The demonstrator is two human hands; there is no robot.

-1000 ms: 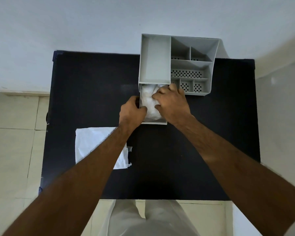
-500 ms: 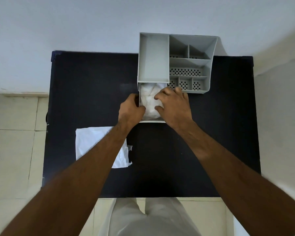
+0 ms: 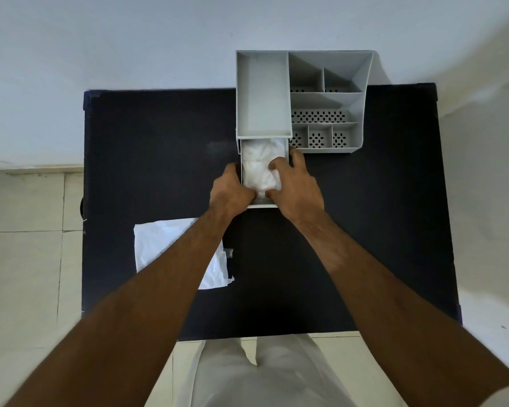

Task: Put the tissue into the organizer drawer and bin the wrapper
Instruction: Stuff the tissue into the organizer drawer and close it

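A grey organizer (image 3: 262, 95) stands at the back of the black table. Its drawer (image 3: 262, 205) is pulled out toward me, and white crumpled tissue (image 3: 257, 165) fills it. My left hand (image 3: 231, 193) grips the drawer's left wall and front corner. My right hand (image 3: 297, 183) rests on the drawer's right side, with its thumb and a finger pressing on the tissue. The white plastic wrapper (image 3: 159, 248) lies flat on the table at the left, partly under my left forearm.
The black table (image 3: 379, 215) stands against a pale wall, with tiled floor to the left. The organizer's right half has several small perforated compartments (image 3: 318, 139). My light trousers show below the table's near edge. No bin is in view.
My right hand has slid back toward me along the drawer, uncovering more of the tissue. The drawer looks pushed in slightly. My left hand stays on the drawer's left side.
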